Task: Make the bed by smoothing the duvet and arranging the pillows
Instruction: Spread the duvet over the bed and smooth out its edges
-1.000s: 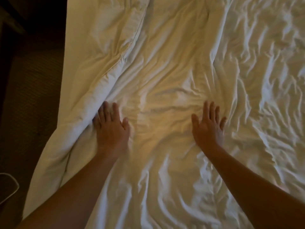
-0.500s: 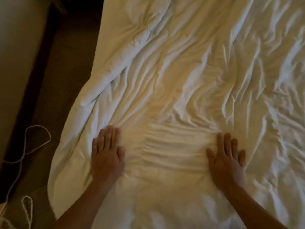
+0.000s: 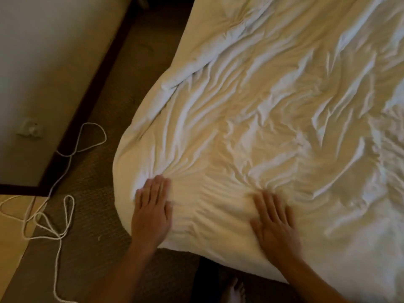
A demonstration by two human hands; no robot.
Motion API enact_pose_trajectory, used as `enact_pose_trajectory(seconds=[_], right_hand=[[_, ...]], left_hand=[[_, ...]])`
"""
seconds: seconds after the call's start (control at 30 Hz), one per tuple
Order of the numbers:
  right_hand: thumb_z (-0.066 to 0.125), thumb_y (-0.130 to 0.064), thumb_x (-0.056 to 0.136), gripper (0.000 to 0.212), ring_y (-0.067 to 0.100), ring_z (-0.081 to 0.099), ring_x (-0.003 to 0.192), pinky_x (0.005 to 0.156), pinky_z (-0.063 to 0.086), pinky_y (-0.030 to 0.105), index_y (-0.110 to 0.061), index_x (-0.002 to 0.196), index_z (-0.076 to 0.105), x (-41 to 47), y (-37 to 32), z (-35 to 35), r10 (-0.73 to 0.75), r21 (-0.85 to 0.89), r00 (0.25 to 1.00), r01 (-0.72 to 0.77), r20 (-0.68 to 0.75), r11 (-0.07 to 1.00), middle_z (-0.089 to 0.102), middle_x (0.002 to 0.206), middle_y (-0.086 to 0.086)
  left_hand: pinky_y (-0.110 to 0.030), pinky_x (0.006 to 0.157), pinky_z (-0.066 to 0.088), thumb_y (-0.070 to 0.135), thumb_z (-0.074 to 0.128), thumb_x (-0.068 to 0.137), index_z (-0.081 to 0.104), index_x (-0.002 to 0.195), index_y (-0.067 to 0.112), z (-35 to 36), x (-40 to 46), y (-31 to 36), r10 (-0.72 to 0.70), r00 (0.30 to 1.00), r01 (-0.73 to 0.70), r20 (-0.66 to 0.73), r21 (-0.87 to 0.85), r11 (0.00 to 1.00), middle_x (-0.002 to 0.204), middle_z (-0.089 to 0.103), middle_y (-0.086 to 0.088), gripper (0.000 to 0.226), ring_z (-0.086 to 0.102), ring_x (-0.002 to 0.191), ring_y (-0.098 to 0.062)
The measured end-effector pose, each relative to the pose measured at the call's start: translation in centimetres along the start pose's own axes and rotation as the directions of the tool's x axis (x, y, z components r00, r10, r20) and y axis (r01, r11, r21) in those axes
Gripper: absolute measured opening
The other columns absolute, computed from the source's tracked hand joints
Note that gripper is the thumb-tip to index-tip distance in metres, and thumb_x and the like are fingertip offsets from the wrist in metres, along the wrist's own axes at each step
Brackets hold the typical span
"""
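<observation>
- At the near corner of the bed, both hands lie flat on the white duvet (image 3: 273,110), which covers the bed and hangs over its near edge.
- Left hand (image 3: 152,212) presses close to the corner, fingers straight and together; its grip is released, palm down on the cloth.
- Right hand (image 3: 274,226) presses further along the near edge, slightly blurred, fingers spread, grip likewise released.
- Smoothing looks to be the step in hand; creases fan out across most of the duvet.
- Next move likely calls for firm sweeps outward toward the far, rumpled area.
- No pillows are visible.
- On the carpet (image 3: 140,62) beside the bed, a looped white cord (image 3: 65,167) could catch a foot.
</observation>
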State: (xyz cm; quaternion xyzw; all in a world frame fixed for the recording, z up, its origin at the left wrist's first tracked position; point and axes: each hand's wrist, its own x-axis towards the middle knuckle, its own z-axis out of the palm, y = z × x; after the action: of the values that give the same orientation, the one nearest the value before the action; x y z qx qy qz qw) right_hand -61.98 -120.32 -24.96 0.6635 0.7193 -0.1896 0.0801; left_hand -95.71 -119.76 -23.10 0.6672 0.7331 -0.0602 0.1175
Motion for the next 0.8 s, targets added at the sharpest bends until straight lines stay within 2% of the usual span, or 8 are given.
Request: enact_pose_trajectory(seconds=[0.1,0.17,0.2,0.37,0.47,0.6,0.67,0.8], right_hand=[[0.014,-0.059,0.098,0.068,0.027,0.007,0.153,0.122,0.012,0.050,-0.030,0.159,0.005,-2.3,-0.2,-2.6,0.152,0.037,0.983,-0.157,0.106,0.987,0.007,0.167,0.002],[0.015,-0.060,0.100,0.068,0.021,-0.007,0.153,0.124,0.003,0.046,-0.032,0.157,-0.008,-3.6,-2.5,-4.9,0.207,0.139,0.961,-0.233,0.181,0.962,-0.007,0.167,-0.002],[0.018,-0.059,0.100,0.069,0.018,-0.009,0.153,0.123,0.001,0.044,-0.033,0.157,-0.010,-4.1,-4.1,-6.1,0.208,0.196,0.955,-0.250,0.211,0.948,-0.010,0.167,-0.003],[0.027,-0.056,0.101,0.066,0.009,-0.005,0.152,0.123,0.004,0.038,-0.035,0.158,0.003,-5.4,-12.9,-8.3,0.091,0.475,0.973,-0.184,0.212,0.861,-0.001,0.166,-0.009],[0.030,-0.055,0.101,0.063,0.006,0.001,0.152,0.122,0.007,0.036,-0.036,0.157,0.008,-5.1,-18.0,-7.9,0.029,0.541,0.979,-0.137,0.203,0.830,0.005,0.166,-0.012],[0.030,-0.055,0.101,0.063,0.004,-0.001,0.151,0.124,0.007,0.035,-0.037,0.157,0.006,-3.0,-24.3,-7.7,-0.019,0.563,0.980,-0.099,0.199,0.821,0.003,0.166,-0.013],[0.030,-0.054,0.102,0.063,0.003,-0.001,0.151,0.124,0.006,0.034,-0.036,0.157,0.007,-1.0,-27.0,-7.6,-0.004,0.552,0.982,-0.103,0.189,0.827,0.004,0.166,-0.013],[0.037,-0.050,0.102,0.062,0.005,0.006,0.151,0.124,0.012,0.035,-0.035,0.157,0.013,4.5,-31.2,-7.4,0.101,0.551,0.987,-0.154,0.126,0.820,0.012,0.165,-0.012]], left_hand=[[-0.049,0.122,0.010,0.039,0.022,0.103,0.008,0.158,0.027,-3.0,-1.6,-1.4,-0.171,0.975,0.187,0.139,-0.111,0.976,0.166,-0.005,-0.003,0.058,-0.004,0.153,-0.025],[-0.048,0.123,0.010,0.037,0.028,0.104,0.008,0.158,0.026,-5.2,-2.8,-1.4,-0.214,0.962,0.249,0.167,-0.226,0.942,0.166,-0.008,-0.005,0.059,-0.005,0.152,-0.027],[-0.047,0.123,0.012,0.037,0.031,0.104,0.011,0.158,0.026,-6.2,-3.4,-1.5,-0.232,0.960,0.270,0.156,-0.296,0.916,0.166,-0.005,-0.006,0.058,-0.002,0.152,-0.028],[-0.043,0.120,0.019,0.032,0.038,0.105,0.032,0.153,0.024,-8.5,-4.4,-3.4,-0.366,0.915,0.385,0.166,-0.630,0.675,0.164,0.015,-0.003,0.049,0.010,0.151,-0.021],[-0.041,0.118,0.023,0.032,0.036,0.105,0.038,0.150,0.019,-9.0,-2.9,-6.1,-0.414,0.891,0.418,0.188,-0.699,0.581,0.158,0.030,-0.003,0.046,0.025,0.147,-0.020],[-0.041,0.106,0.042,0.039,0.035,0.103,0.049,0.141,0.023,-8.9,0.5,-10.3,-0.409,0.886,0.417,0.217,-0.757,0.502,0.141,0.052,0.001,0.043,0.049,0.128,-0.018],[-0.037,0.098,0.042,0.038,0.035,0.104,0.049,0.141,0.022,-8.5,3.3,-12.4,-0.406,0.884,0.420,0.233,-0.779,0.467,0.140,0.053,-0.001,0.042,0.050,0.125,-0.018],[-0.039,0.107,0.035,0.028,0.041,0.105,0.045,0.145,0.012,-7.5,11.0,-17.0,-0.463,0.800,0.513,0.382,-0.835,0.199,0.147,0.047,-0.008,0.043,0.044,0.134,-0.027]])
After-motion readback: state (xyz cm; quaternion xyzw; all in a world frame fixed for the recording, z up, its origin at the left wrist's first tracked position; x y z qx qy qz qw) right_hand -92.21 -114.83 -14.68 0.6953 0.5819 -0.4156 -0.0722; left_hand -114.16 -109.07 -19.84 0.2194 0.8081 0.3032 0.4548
